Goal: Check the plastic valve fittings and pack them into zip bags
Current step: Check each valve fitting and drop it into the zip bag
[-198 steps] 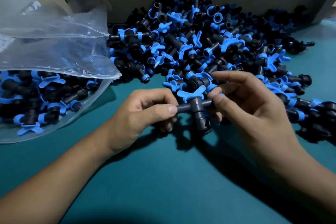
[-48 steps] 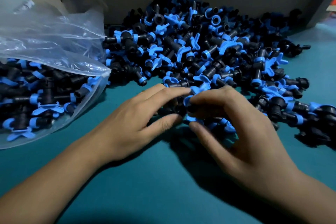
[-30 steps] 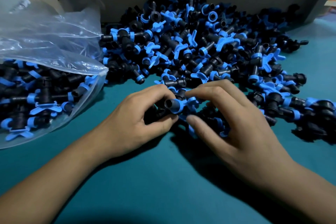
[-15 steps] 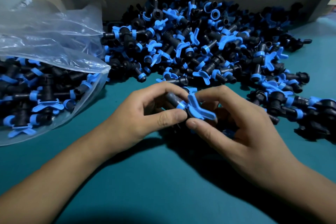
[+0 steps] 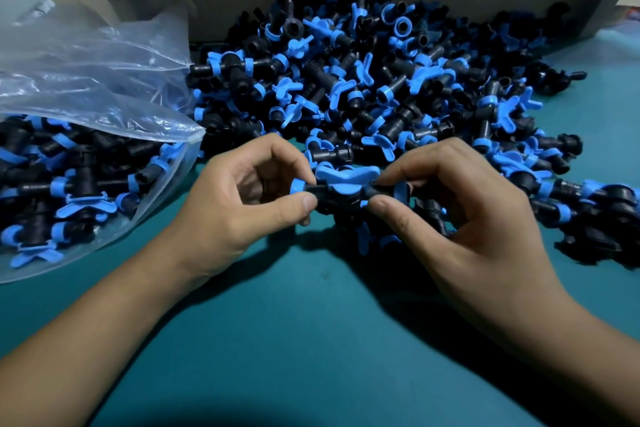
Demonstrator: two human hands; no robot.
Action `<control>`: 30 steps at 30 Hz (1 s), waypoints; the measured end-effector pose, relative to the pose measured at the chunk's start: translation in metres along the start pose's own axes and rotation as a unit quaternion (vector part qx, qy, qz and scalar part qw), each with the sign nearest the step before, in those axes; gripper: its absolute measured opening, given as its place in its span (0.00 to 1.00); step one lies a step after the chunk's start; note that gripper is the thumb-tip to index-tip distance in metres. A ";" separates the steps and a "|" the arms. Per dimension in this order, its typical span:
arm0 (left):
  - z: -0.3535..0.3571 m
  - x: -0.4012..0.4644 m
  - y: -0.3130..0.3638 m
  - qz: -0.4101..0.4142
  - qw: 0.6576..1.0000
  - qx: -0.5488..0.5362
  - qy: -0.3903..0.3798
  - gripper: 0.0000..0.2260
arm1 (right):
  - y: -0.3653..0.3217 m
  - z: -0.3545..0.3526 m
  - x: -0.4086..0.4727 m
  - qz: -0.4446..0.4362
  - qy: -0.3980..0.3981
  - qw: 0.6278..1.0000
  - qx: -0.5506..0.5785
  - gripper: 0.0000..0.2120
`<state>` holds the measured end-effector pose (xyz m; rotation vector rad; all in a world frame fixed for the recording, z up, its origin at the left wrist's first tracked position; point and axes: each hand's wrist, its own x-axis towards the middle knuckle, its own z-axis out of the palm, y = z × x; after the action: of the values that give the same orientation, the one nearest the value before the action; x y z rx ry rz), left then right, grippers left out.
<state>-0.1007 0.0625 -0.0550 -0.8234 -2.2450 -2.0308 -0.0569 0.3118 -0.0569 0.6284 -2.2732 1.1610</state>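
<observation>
Now pinching one valve fitting (image 5: 346, 189) between left hand (image 5: 239, 204) and right hand (image 5: 460, 215), both closed on its ends, above table (image 5: 311, 340). Turning slowly, checking handle, then dropping into bag (image 5: 104, 87).

A flat blue-green table top (image 5: 311, 340) holds everything. A big pile of black and blue plastic valve fittings (image 5: 381, 80) lies on it, just past the hands. A clear, soft plastic bag (image 5: 86, 80) full of the same fittings lies on it, off beside the left hand (image 5: 239, 204).
</observation>
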 end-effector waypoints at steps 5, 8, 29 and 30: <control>0.002 0.000 0.002 -0.029 0.999 -0.045 0.000 0.07 | -0.002 0.002 -0.003 0.046 0.003 0.998 0.040 0.06; 0.003 -0.001 0.006 -0.048 0.997 -0.054 -0.012 0.06 | -0.004 0.004 -0.003 0.078 0.012 0.994 0.079 0.08; 0.002 0.000 0.006 0.019 0.998 0.027 -0.049 0.13 | 0.004 0.003 0.003 -0.051 -0.031 0.982 0.178 0.15; 0.003 0.000 0.007 0.020 0.998 0.023 -0.049 0.14 | 0.004 0.003 0.002 -0.062 -0.027 0.982 0.176 0.16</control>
<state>-0.0971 0.0653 -0.0491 -0.9768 -2.2956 -1.9538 -0.0619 0.3111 -0.0596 0.9314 -2.0524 1.5125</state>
